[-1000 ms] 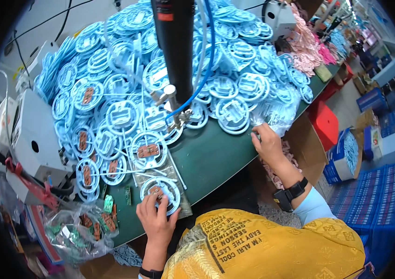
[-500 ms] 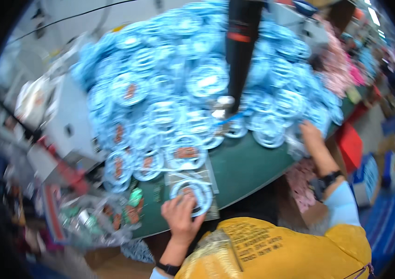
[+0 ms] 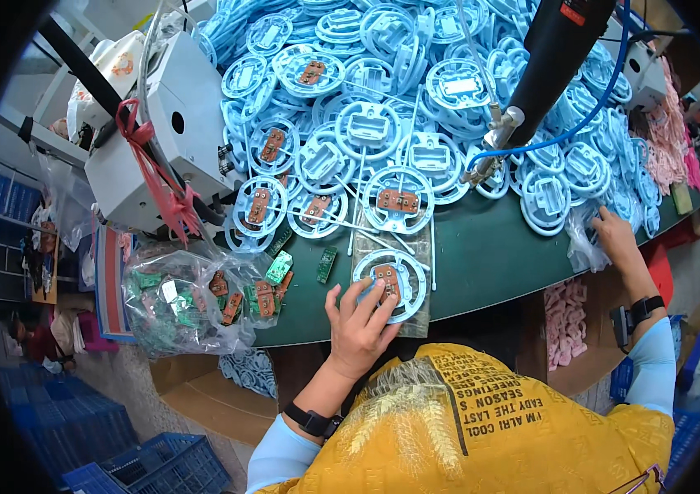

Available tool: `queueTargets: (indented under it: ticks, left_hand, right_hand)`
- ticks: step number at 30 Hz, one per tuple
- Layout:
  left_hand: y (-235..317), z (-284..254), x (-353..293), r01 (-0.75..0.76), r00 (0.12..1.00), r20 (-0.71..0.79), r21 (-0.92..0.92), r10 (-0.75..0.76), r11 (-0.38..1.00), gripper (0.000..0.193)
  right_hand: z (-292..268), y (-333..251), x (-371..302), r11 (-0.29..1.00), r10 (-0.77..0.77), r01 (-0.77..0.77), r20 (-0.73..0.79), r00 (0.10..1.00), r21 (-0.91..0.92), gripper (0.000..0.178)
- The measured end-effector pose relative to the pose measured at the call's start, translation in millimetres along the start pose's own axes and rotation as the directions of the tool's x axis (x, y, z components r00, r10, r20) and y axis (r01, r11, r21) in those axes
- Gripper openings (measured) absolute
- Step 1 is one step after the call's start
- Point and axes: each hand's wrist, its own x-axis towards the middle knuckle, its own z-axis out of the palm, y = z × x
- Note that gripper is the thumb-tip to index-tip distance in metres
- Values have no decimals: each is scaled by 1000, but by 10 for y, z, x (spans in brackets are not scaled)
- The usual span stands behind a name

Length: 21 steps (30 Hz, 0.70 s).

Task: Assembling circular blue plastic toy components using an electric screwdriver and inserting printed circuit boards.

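Note:
A light-blue plastic ring part point(image 3: 418, 286) lies flat near the front edge of the table, with a brown circuit board point(image 3: 388, 281) in its middle. My left hand point(image 3: 361, 325) is closed on this part, its fingertips pressing on the board and the inner ring. Far to the right, my right hand point(image 3: 618, 239) is beside a clear plastic bag point(image 3: 583, 247) at the table's edge. Its fingers are bent together at the bag's mouth, and what they hold, if anything, is hidden. An electric screwdriver point(image 3: 560, 41) hangs above the table between the hands.
Light-blue ring parts point(image 3: 368, 128) are heaped at the back of the green table point(image 3: 481, 267), several with brown boards. At left, a plastic bag point(image 3: 189, 296) holds green and brown boards beside a grey metal box point(image 3: 173, 123). A blue air hose point(image 3: 568, 140) crosses by the screwdriver.
The view has turned and sharpened, so the table scene sits differently in it. My left hand stays on the ring part, with more of the brown board showing. My right hand remains by the bag.

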Motion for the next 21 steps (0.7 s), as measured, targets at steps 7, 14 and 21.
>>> queueTargets:
  ticks: [7, 14, 21]
  left_hand:
    - [-12, 46, -76, -59, 998, -18, 10, 59, 998, 56]
    - [19, 79, -86, -44, 999, -17, 64, 45, 997, 55]
    - [13, 137, -55, -23, 995, -92, -3, 23, 1000, 52]
  right_hand:
    - [-284, -50, -196, 809, 432, -223, -295, 852, 543, 13]
    - [-1272, -1724, 201, 572, 85, 230, -337, 938, 787, 23]
    - [-1143, -2554, 484, 340, -43, 156, -150, 988, 927, 14]
